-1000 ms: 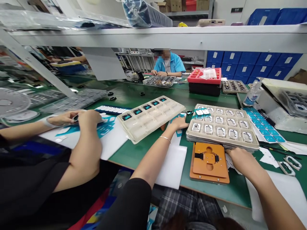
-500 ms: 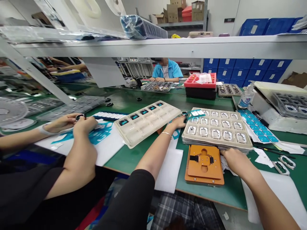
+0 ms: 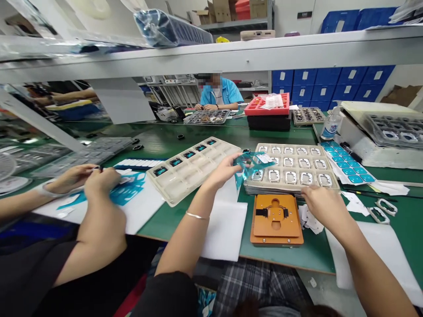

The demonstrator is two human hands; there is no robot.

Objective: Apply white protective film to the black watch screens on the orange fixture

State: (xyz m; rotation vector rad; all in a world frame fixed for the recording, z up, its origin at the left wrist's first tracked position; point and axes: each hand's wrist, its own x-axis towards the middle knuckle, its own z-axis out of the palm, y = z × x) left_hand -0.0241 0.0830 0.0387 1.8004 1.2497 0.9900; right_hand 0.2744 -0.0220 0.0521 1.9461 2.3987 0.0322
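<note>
Beside tray (image 3: 282,185), left hand (image 3: 228,168) pinches film (image 3: 253,163) by end, likely keeping rest free; right hand (image 3: 325,203) at rim, fingers curled, pinch unclear

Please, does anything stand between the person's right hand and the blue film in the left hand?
No upright thing shows between the right hand and the film in the left hand. Only the tray of white frames lies there, low, with its front edge near the right hand.

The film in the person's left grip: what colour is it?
The film is a see-through turquoise blue, best seen in the head view.
</note>
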